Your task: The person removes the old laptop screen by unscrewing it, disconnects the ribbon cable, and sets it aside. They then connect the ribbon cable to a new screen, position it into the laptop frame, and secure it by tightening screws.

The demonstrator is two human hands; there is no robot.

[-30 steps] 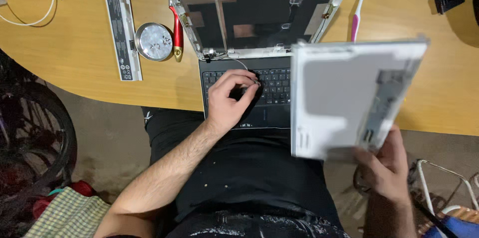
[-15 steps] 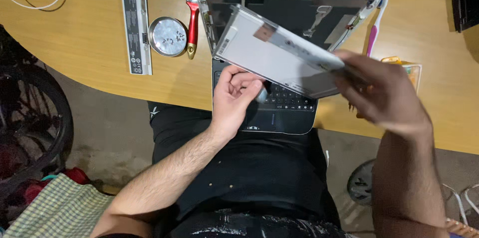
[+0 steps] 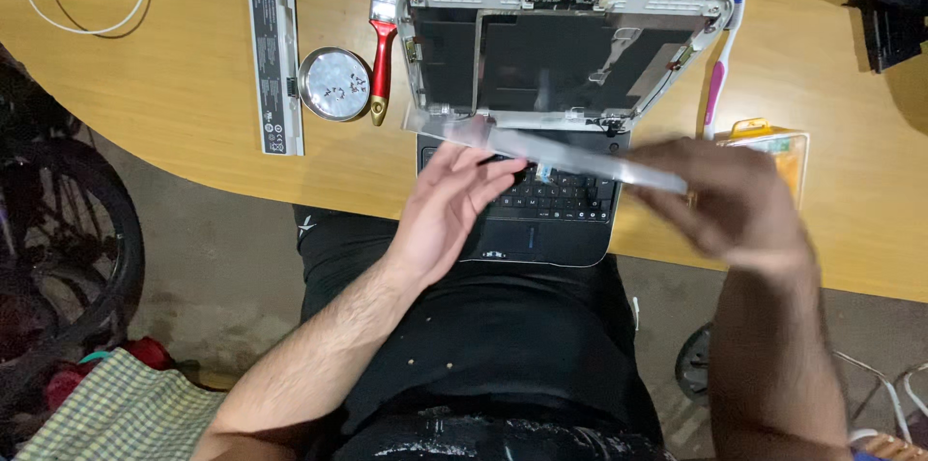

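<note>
The wooden surface (image 3: 193, 171) carried a small laptop (image 3: 541, 219) with its lid shell (image 3: 565, 50) open and stripped of its screen. The display panel (image 3: 551, 150), held up well clear to the right a second before, had been swung down and lay nearly flat and edge-on above the keyboard, just below the empty shell; judged from this, the panel was being returned toward its seat. The right hand (image 3: 739, 205), blurred by motion, had its fingers clamped on the panel's right end. The left hand (image 3: 449, 205) hovered under the panel's left part, fingers apart and extended, holding nothing. One container was noted: a round metal tin (image 3: 334, 84) beside the red-handled brush (image 3: 384, 31), holding a few small screws.
</note>
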